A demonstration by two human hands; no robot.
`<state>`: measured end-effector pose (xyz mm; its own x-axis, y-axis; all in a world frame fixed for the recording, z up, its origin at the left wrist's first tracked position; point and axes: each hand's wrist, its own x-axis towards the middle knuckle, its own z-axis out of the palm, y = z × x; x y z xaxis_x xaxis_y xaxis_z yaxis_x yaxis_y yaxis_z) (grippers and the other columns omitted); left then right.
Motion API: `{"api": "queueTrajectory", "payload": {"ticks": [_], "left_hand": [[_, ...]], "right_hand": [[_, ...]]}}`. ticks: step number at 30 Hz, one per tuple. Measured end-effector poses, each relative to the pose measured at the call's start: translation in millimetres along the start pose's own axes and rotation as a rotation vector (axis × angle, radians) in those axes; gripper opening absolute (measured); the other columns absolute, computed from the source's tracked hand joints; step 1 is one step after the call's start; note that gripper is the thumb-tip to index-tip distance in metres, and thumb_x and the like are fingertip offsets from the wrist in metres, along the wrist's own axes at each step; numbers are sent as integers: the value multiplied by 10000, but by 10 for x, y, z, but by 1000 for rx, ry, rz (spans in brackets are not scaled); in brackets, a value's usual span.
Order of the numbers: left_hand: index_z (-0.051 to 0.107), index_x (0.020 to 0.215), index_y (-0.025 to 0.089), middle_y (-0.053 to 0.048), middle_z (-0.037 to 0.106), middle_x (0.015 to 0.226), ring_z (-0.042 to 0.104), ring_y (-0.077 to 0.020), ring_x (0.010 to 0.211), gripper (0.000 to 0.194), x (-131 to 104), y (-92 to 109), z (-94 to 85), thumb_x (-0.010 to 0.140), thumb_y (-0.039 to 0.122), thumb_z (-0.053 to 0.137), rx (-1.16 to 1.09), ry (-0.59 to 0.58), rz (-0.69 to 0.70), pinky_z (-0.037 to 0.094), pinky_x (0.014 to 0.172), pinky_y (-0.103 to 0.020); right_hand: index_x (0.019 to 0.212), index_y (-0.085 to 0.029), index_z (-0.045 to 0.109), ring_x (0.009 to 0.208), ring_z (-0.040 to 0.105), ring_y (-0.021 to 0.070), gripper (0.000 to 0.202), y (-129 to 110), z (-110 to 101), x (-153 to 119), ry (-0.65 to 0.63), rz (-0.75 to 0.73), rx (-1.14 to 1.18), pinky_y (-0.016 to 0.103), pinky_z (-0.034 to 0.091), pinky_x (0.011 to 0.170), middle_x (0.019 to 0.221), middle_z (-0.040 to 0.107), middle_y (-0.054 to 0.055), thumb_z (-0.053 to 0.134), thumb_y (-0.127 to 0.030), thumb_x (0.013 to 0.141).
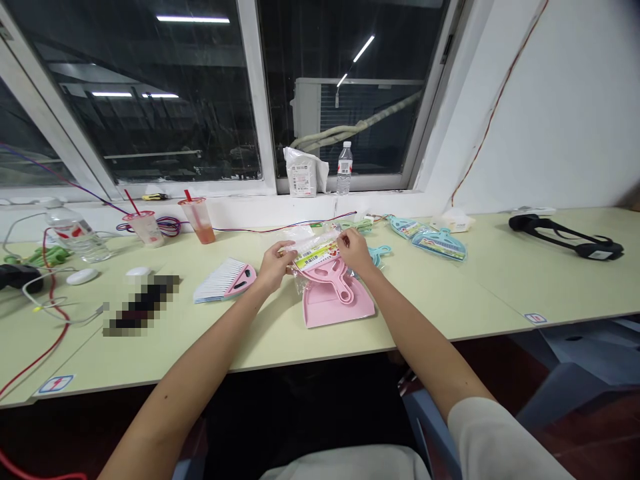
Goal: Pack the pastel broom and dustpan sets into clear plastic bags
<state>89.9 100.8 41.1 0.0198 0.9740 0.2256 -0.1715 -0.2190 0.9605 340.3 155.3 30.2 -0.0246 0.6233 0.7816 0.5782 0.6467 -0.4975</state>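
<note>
Both hands hold a clear plastic bag with a yellow-green label, which has a pink dustpan and brush set in it. The set's pink handle points toward me. My left hand is closed on the bag's left side, and my right hand pinches its right side. Under the bag a loose pink dustpan lies on the table. To the left rests a brush with white bristles and a pink grip. A light blue handle shows behind my right hand.
Blue packaged dustpan sets lie to the right, near a black headset. At the back left stand two drink cups with red straws. A water bottle and cables are at far left. Another bottle stands on the sill.
</note>
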Motion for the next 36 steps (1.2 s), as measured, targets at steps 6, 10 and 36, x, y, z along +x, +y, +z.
{"api": "queueTrajectory", "payload": {"ticks": [6, 10, 36], "left_hand": [[643, 1163, 154, -43, 667, 829, 670, -170, 627, 478, 20, -12, -10, 717, 265, 775, 5, 11, 5, 619, 496, -334], [641, 1174, 155, -42, 665, 825, 676, -183, 639, 486, 21, -16, -10, 721, 269, 774, 5, 3, 8, 627, 500, -358], [637, 1171, 158, -46, 677, 842, 692, -186, 652, 488, -3, 15, 11, 719, 261, 786, 14, -9, -13, 628, 522, -346]], "right_hand": [[790, -224, 532, 778, 543, 204, 104, -15, 6, -10, 5, -11, 32, 347, 433, 758, 834, 580, 37, 510, -188, 884], [785, -225, 539, 755, 538, 198, 102, -44, -5, -17, 24, -3, 32, 340, 432, 738, 825, 582, 34, 514, -197, 880], [1244, -222, 626, 893, 633, 205, 411, -83, -28, -21, 69, 83, 148, 345, 538, 771, 1184, 644, 108, 517, -174, 851]]}}
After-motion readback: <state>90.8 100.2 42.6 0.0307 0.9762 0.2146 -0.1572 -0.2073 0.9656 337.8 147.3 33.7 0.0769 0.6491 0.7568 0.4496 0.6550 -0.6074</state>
